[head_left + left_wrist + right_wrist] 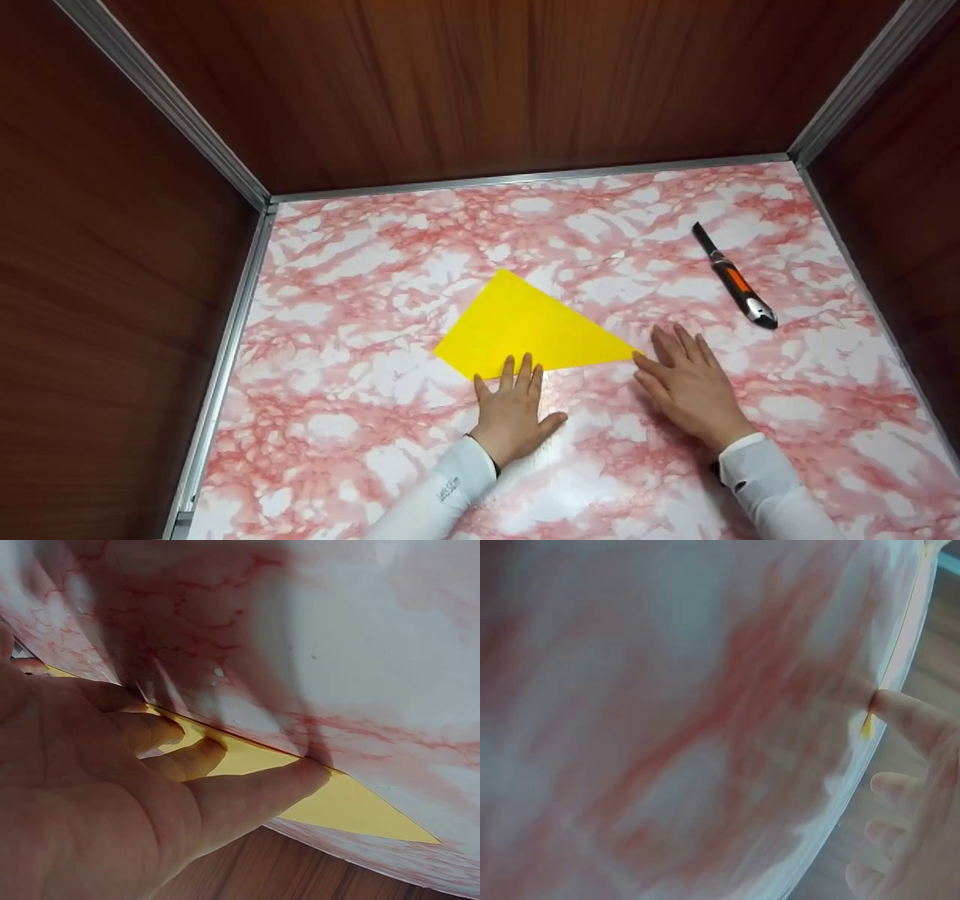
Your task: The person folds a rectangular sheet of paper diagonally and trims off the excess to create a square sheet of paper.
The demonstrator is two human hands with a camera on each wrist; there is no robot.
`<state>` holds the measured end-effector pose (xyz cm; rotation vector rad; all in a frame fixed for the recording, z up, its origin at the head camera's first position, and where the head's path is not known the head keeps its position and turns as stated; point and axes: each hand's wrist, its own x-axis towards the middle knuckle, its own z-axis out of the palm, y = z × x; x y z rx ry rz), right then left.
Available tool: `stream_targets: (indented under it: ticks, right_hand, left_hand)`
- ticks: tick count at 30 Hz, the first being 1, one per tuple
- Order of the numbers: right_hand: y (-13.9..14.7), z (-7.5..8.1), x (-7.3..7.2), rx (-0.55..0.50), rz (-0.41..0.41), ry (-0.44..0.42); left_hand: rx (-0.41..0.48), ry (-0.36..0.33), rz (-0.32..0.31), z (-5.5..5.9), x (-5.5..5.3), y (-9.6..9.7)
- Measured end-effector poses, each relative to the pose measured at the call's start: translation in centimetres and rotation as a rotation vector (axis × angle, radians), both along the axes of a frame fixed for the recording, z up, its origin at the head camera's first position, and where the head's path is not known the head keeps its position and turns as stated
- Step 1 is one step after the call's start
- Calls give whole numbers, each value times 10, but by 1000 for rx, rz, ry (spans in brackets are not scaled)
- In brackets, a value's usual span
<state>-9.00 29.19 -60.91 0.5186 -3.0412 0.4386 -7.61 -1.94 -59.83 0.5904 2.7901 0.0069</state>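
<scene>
A yellow paper triangle (pixel 529 328) lies flat on the red-and-white marbled table (pixel 375 300). My left hand (pixel 514 409) lies flat with straight fingers, its fingertips (pixel 523 367) pressing the paper's near edge. In the left wrist view the fingers (pixel 247 791) rest on the yellow paper (pixel 345 802). My right hand (pixel 686 382) lies flat on the table beside the triangle's right tip, its forefinger touching that corner. The right wrist view shows a fingertip (pixel 889 706) on a sliver of yellow paper (pixel 866 725).
A utility knife (pixel 735 279) with a black and orange handle lies on the table at the back right, apart from my right hand. Dark wooden walls with metal trim (pixel 525 178) enclose the table on three sides.
</scene>
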Motion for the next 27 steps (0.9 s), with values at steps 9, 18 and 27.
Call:
stream_targets:
  ticks: [9, 18, 27]
  right_hand:
    - [9, 0, 3, 1, -38, -12]
    - [6, 2, 1, -23, -106, -53]
    - [-30, 1, 0, -45, 106, 4]
  left_hand:
    - [16, -3, 6, 1, 0, -1]
    - [3, 1, 6, 1, 0, -1]
    - [28, -24, -69, 0, -10, -8]
